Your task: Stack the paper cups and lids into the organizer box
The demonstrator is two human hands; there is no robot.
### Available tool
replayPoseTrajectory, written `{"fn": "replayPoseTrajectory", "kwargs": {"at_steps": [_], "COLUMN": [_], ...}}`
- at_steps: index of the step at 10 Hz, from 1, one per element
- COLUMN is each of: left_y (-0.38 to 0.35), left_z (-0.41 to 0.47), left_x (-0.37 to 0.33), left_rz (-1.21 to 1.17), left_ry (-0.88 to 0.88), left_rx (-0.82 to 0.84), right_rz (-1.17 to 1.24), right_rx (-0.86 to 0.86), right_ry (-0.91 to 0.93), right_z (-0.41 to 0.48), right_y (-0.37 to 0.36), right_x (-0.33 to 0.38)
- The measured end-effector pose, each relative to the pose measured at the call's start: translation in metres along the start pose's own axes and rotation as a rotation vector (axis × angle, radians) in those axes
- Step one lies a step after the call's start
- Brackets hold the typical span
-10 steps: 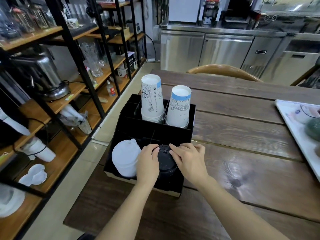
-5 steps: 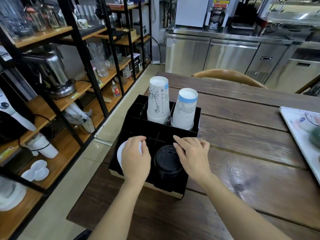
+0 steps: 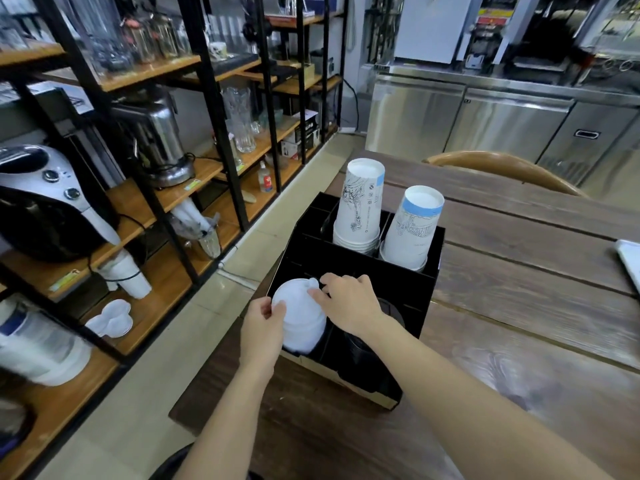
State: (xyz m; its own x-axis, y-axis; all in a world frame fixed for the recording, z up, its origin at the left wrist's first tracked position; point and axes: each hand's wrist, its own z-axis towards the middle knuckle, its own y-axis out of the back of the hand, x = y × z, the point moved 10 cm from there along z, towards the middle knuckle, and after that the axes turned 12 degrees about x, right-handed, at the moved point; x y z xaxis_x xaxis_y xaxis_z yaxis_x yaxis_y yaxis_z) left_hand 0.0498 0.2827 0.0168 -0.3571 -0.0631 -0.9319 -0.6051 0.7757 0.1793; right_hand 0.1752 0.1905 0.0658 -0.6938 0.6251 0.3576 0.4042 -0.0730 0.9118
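A black organizer box (image 3: 427,271) stands on the near left corner of the wooden table (image 3: 519,306). Two stacks of upside-down paper cups fill its back compartments: a taller white stack (image 3: 360,206) and a blue-banded stack (image 3: 412,230). A stack of white lids (image 3: 299,317) sits in the front left compartment. My left hand (image 3: 261,327) grips its left side. My right hand (image 3: 349,303) touches its top right edge with the fingertips. The black lids (image 3: 360,348) in the front right compartment are mostly hidden under my right forearm.
Black metal shelves with wooden boards (image 3: 166,199) line the left side, holding appliances, glassware and white cups. A wooden chair back (image 3: 502,168) stands behind the table. A white tray edge (image 3: 630,261) shows at the far right. Steel counters (image 3: 485,123) fill the back.
Both hands have moved left from the black lids to the white lid stack. The view has shifted left, so the box sits more to the right.
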Motion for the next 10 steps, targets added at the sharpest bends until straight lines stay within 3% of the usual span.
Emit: {"fn": "replayPoseTrajectory", "kwargs": {"at_steps": [2,6,8,10], "left_y": [-0.003,0.004,0.004,0.005], "left_z": [0.007,0.016,0.012,0.006], "left_x": [0.008,0.009,0.006,-0.029], "left_rz": [-0.024,0.081,0.194,0.066], "left_ry": [0.038,0.044,0.039,0.018], "left_rx": [0.028,-0.012,0.051,0.013], "right_rz": [-0.082,0.107,0.195,0.427], "right_rx": [0.066,0.221,0.429,0.179], "right_ry": [-0.049,-0.125,-0.027,0.082], "right_z": [0.008,0.017,0.004,-0.018], "right_y": [-0.011,-0.019,-0.017,0.054], "right_x": [-0.008,-0.019,-0.008,-0.004]}}
